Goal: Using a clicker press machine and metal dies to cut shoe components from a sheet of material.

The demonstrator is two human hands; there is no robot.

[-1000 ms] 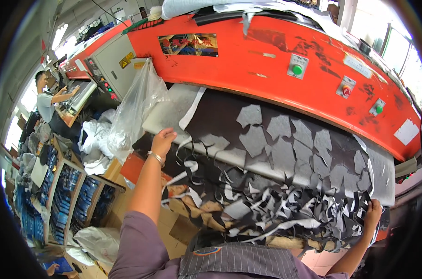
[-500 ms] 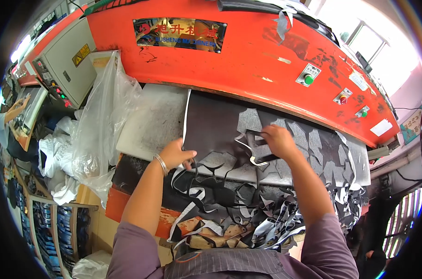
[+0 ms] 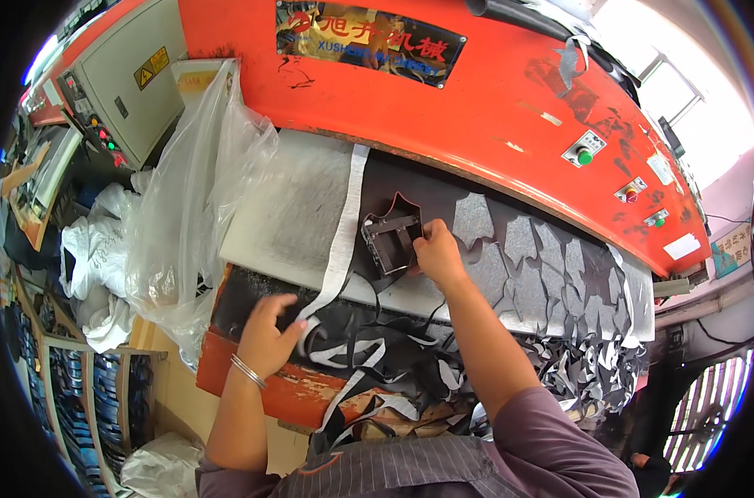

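My right hand [image 3: 435, 253] grips the right side of a dark metal cutting die [image 3: 396, 222], a hollow frame with a curved edge. The die stands on a black sheet material [image 3: 377, 178] spread over the pale worktable [image 3: 286, 199]. Along the sheet's left side a whitish strip [image 3: 350, 212] shows and hangs over the front edge. Beside its lower end, my left hand [image 3: 265, 336] is held low with fingers apart and bent, seemingly holding nothing. Right of the die, cut-out gaps [image 3: 475, 217] show the pale surface beneath.
Offcuts [image 3: 576, 361] hang in a tangle along the table's front. Behind rises an orange machine beam [image 3: 510, 91] with green buttons [image 3: 584, 157] and a red button [image 3: 630, 195]. Clear plastic sheeting [image 3: 186, 191] and a grey control cabinet [image 3: 128, 83] stand left.
My right hand has carried the die leftward across the sheet. The left hand has come down off the sheet's left edge, which now shows a wider whitish strip. The view has shifted slightly.
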